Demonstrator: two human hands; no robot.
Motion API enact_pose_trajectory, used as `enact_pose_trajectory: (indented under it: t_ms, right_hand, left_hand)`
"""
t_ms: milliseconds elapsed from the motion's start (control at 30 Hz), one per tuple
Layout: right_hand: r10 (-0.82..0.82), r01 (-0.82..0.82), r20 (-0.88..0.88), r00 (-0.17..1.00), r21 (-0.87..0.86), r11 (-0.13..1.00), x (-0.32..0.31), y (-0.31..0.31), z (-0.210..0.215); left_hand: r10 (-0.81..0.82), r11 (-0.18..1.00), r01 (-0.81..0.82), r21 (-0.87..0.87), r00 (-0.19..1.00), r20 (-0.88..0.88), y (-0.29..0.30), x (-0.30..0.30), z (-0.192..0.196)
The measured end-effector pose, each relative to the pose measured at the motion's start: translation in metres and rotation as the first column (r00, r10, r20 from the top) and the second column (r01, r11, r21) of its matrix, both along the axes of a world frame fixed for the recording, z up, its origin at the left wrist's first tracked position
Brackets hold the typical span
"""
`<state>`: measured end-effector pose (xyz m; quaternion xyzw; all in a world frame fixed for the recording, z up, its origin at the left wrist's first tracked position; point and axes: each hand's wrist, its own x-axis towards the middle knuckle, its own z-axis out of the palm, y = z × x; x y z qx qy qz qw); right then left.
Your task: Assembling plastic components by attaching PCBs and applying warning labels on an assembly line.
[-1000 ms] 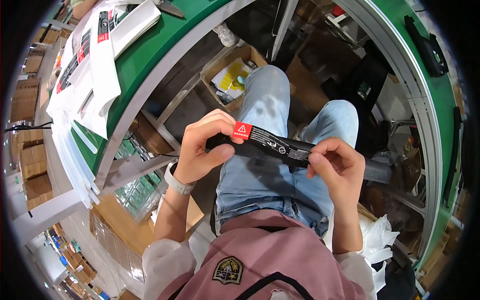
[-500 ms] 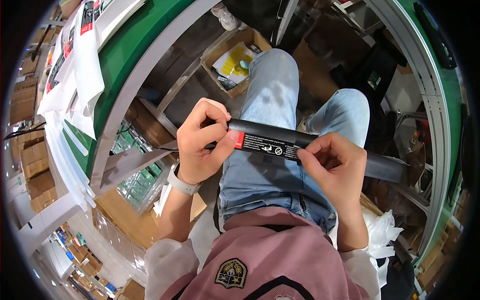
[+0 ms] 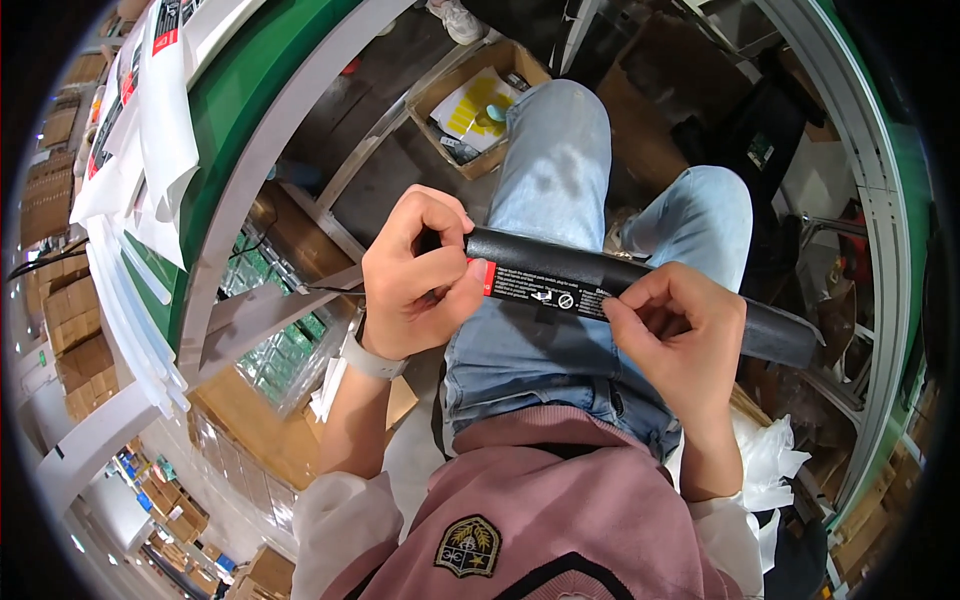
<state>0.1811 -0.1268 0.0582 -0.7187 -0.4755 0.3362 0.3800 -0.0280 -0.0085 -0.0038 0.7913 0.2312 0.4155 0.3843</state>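
A long black tube-shaped casing [image 3: 545,252] lies slantwise above my thighs, its far end [image 3: 780,335] reaching past my right hand. Along its near side runs a black label [image 3: 540,285] with small pale print, pictograms and a red end. My left hand [image 3: 420,275] is closed around the casing's left end, the thumb on the label's red part. At the label's other end, my right hand [image 3: 675,335] pinches the edge between thumb and forefinger, the other fingers curled in. The casing's left tip is hidden by my left hand.
To the left, sheets with similar labels [image 3: 165,130] hang over a green tabletop [image 3: 235,110], with pale strips [image 3: 125,300] below. A cardboard box [image 3: 480,165] stands beyond my knees. Bagged green boards [image 3: 265,335] lie at lower left. A metal frame [image 3: 870,200] curves along the right.
My hands and the casing have shifted slightly to the right in view, as have my legs. The grip of both hands looks much the same.
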Motion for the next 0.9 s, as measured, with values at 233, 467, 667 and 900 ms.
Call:
enact_pose_trajectory:
  t_ms: [233, 467, 667, 900]
  right_hand:
    - [-0.003, 0.003, -0.011, 1.0, -0.003, 1.0, 0.0, 0.0, -0.001]
    - [0.009, -0.009, -0.027, 1.0, -0.007, 1.0, 0.001, 0.003, -0.002]
    - [0.038, -0.041, 0.051, 0.998, 0.062, 0.997, 0.001, 0.006, -0.004]
    - [0.337, -0.015, 0.754, 0.564, -0.398, 0.917, 0.009, 0.018, 0.041]
  left_hand:
    - [0.033, 0.999, -0.034, -0.006, 0.994, -0.102, 0.005, -0.008, 0.001]
    - [0.042, 0.953, -0.034, -0.3, 0.999, 0.02, 0.001, -0.013, -0.009]
    - [0.036, 0.949, -0.02, -0.316, 0.998, 0.045, 0.003, -0.012, -0.012]
    - [0.006, 0.947, 0.02, -0.32, 0.997, 0.082, 0.006, -0.017, -0.009]
